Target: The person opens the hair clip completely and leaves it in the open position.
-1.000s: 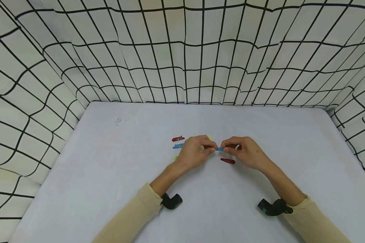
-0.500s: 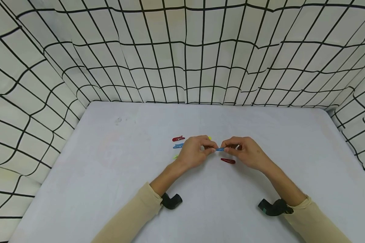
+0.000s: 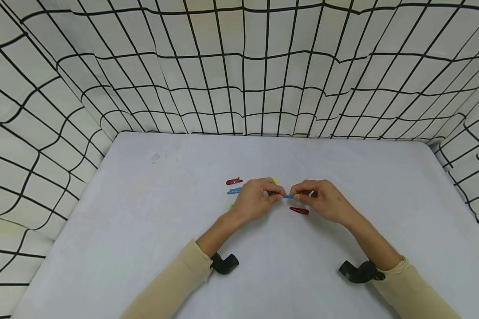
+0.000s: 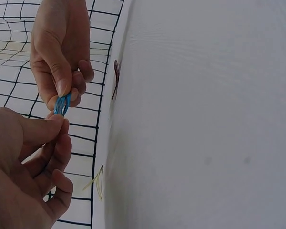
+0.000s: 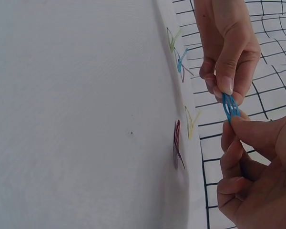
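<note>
A blue snap hair clip (image 3: pixel 288 196) spans the gap between the two hands, just above the table. My left hand (image 3: pixel 259 198) pinches one end between thumb and fingers, and my right hand (image 3: pixel 322 200) pinches the other. In the right wrist view the blue clip (image 5: pixel 230 107) shows its narrow looped frame between both thumbs. Below the right fingers lies a dark red hair clip (image 3: pixel 299 210). Behind the left hand a yellow clip (image 3: pixel 275 180) is mostly hidden.
Left of the hands lie a red clip (image 3: pixel 234 181), another blue clip (image 3: pixel 234 191) and a green clip (image 3: pixel 230 205), the last partly covered by the left hand. A white table (image 3: pixel 143 221) carries everything. Black-lined grid cloth (image 3: pixel 243 71) rises at the back and sides.
</note>
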Available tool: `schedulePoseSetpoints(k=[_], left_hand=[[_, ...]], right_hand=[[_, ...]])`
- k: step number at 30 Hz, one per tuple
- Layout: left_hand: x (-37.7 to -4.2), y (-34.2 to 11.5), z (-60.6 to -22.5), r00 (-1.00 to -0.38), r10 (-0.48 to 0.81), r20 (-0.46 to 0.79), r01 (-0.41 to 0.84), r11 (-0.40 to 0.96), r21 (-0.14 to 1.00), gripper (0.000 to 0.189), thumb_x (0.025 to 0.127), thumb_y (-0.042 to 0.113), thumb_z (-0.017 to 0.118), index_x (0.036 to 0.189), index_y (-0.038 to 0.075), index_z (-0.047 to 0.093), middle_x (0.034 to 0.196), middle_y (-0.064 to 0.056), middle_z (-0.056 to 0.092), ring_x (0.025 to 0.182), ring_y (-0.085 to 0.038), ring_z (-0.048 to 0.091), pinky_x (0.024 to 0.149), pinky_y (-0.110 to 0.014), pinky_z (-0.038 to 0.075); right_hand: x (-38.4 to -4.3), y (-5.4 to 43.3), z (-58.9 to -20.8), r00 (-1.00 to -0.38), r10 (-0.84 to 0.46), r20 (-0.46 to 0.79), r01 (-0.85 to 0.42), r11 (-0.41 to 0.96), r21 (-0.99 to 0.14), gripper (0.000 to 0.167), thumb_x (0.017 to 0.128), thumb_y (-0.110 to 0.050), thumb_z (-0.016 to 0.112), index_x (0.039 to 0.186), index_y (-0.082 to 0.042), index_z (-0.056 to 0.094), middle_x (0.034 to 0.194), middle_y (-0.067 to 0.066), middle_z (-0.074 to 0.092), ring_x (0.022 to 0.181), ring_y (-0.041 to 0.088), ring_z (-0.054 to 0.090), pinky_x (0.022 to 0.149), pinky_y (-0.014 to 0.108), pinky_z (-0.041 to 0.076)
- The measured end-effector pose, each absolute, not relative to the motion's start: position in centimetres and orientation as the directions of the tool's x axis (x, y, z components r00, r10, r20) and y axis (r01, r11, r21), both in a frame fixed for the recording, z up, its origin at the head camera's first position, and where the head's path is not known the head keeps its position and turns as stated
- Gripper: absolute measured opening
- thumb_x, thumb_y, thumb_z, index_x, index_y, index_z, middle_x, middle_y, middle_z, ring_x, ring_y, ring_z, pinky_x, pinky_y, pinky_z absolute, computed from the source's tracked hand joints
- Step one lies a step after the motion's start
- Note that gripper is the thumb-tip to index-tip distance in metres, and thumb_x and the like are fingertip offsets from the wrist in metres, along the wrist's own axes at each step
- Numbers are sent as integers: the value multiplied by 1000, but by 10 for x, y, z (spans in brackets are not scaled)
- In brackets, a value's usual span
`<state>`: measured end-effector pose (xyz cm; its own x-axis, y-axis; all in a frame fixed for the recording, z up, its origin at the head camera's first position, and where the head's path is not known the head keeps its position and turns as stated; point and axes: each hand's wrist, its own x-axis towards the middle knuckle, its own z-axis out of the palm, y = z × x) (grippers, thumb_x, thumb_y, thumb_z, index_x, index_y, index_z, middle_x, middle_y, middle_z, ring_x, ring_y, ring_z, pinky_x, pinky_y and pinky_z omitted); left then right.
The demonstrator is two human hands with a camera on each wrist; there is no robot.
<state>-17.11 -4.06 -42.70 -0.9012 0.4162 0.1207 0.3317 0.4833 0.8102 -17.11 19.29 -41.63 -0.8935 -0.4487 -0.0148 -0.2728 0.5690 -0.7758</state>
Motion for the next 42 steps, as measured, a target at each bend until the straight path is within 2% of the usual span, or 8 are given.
schedulePoseSetpoints(k=[3, 6, 10, 13, 16, 19, 31, 42], left_hand=[[-172, -42, -427, -897, 429, 106, 322, 470, 822, 8, 94, 5, 75, 95, 8, 82, 90, -2, 70, 88, -18, 60, 78, -27, 45], [-172, -43, -427, -892, 443, 91, 312, 457, 833, 8, 95, 4, 74, 95, 6, 82, 94, -4, 74, 104, -23, 66, 95, -35, 52], [-173, -45, -426, -882, 467, 70, 304, 449, 840, 9, 95, 5, 74, 98, 7, 82, 98, -5, 77, 135, -28, 62, 119, -45, 44], [-174, -47, -426, -872, 488, 47, 294, 443, 847, 11, 95, 6, 74, 100, 10, 82, 96, -4, 77, 135, -26, 62, 107, -36, 49], [-176, -48, -426, -864, 503, 33, 285, 433, 855, 11, 96, 8, 74, 101, 13, 83, 96, 0, 76, 113, -20, 66, 83, -27, 47], [-177, -48, -425, -865, 500, 38, 284, 426, 859, 10, 96, 11, 74, 100, 14, 82, 95, 1, 76, 92, -15, 60, 73, -23, 42], [-177, -48, -420, -911, 410, 39, 243, 457, 855, 16, 98, 17, 73, 113, 15, 79, 104, 0, 77, 96, -15, 65, 76, -25, 51], [-173, -49, -418, -935, 355, 6, 194, 496, 847, 18, 100, 22, 70, 115, 16, 79, 106, -1, 77, 99, -17, 65, 75, -26, 50]], right_hand=[[-171, 193, -416, -886, -462, -19, -272, 553, -787, 14, 99, -13, 71, 111, -11, 78, 102, 7, 77, 85, 15, 59, 71, 25, 50], [-173, 194, -418, -880, -475, -17, -276, 539, -796, 12, 99, -12, 71, 107, -11, 78, 101, 8, 77, 84, 13, 60, 69, 25, 51], [-174, 195, -419, -867, -499, -13, -289, 522, -802, 8, 98, -12, 71, 102, -11, 78, 99, 7, 75, 82, 12, 60, 69, 25, 51], [-176, 197, -419, -855, -518, -10, -304, 518, -800, 7, 98, -14, 72, 102, -15, 78, 99, 3, 75, 82, 11, 59, 71, 25, 51], [-177, 198, -420, -846, -533, -6, -316, 510, -800, 8, 99, -15, 71, 102, -18, 78, 100, 1, 76, 82, 10, 59, 71, 25, 50], [-178, 199, -420, -846, -533, 9, -321, 496, -807, 9, 99, -13, 71, 103, -17, 78, 100, 4, 77, 81, 11, 60, 70, 25, 50], [-175, 190, -416, -907, -406, 110, -330, 524, -785, 15, 97, -10, 73, 110, -17, 76, 103, 1, 76, 87, 13, 62, 77, 25, 50], [-171, 178, -418, -926, -342, 163, -347, 594, -726, 19, 89, -11, 82, 106, -18, 77, 99, -5, 76, 84, 13, 61, 72, 24, 43]])
